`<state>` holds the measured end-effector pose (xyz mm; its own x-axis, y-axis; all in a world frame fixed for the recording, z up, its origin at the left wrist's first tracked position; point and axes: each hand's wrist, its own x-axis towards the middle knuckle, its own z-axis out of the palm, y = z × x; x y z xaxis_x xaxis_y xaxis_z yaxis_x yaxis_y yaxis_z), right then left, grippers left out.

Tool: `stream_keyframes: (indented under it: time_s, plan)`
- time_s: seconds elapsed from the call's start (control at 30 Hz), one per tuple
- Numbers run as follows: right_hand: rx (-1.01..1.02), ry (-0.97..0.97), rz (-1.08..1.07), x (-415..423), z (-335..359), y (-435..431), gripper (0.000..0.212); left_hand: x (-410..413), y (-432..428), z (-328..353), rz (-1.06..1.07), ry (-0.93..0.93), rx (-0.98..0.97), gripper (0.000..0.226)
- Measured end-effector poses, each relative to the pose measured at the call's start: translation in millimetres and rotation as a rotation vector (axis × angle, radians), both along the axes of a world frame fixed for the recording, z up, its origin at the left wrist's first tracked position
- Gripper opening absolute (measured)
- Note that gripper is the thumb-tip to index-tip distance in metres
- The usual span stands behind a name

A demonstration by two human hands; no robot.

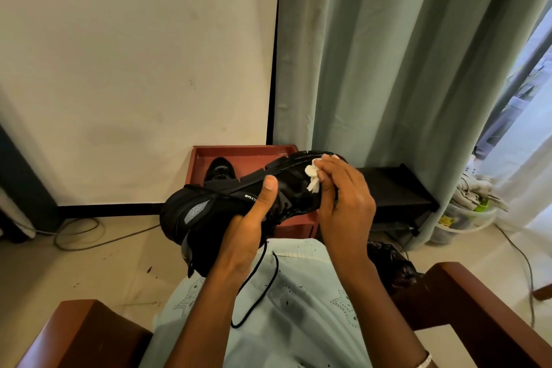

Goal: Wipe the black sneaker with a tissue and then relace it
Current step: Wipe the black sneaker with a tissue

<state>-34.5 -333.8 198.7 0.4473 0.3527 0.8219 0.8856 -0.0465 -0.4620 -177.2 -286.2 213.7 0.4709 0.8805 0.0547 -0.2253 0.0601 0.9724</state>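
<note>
Matt black cloth on the sneaker [215,212], wet-looking gloss along its sole [294,185] toward 2 o'clock. Soft, crumpled white paper right there: the tissue [313,178]. Shiny red plastic tray [239,151] at 12. Polished wood armrest [478,302] at 4, matt cloth curtain [388,69] at 1.

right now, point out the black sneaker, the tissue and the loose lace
black sneaker [195,210], head view, on its grey side panel
tissue [313,178], head view, on the crumpled white wad
loose lace [276,273], head view, on the right strand of the hanging loop
</note>
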Motion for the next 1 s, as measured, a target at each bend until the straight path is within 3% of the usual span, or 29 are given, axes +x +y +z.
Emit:
stream_keyframes:
  time_s: [0.1, 0.23, 0.4, 0.6, 0.73, 0.87, 1.0]
  plan:
    - [-0.023, -0.039, 0.042, -23.5, -9.7, 3.6, 0.024, 1.5, -0.7, 4.9, -0.059, -0.074, -0.055, 0.065]
    - [-0.015, -0.135, 0.134, -50.2, -19.8, 5.5, 0.041, 2.1, -0.3, 3.4, -0.142, -0.127, -0.118, 0.067]
    - [-0.004, -0.265, 0.137, -19.4, -20.2, 6.5, 0.030, 3.3, 4.3, 3.2, -0.098, -0.103, -0.099, 0.075]
    - [0.075, -0.127, 0.048, -26.0, -20.2, 11.0, 0.038, 7.7, 0.1, 2.1, -0.120, -0.081, -0.081, 0.075]
    - [0.051, -0.040, 0.174, -55.8, -22.5, 6.0, 0.040, 6.3, 0.4, 1.4, -0.161, -0.076, -0.069, 0.081]
    - [0.053, -0.136, 0.203, -60.1, -21.4, 5.2, 0.034, 7.0, 3.9, -2.2, -0.105, -0.060, -0.087, 0.094]
    - [0.036, -0.230, 0.091, -27.3, -21.7, 11.2, 0.033, 7.8, 0.7, 4.7, -0.088, -0.050, -0.042, 0.073]
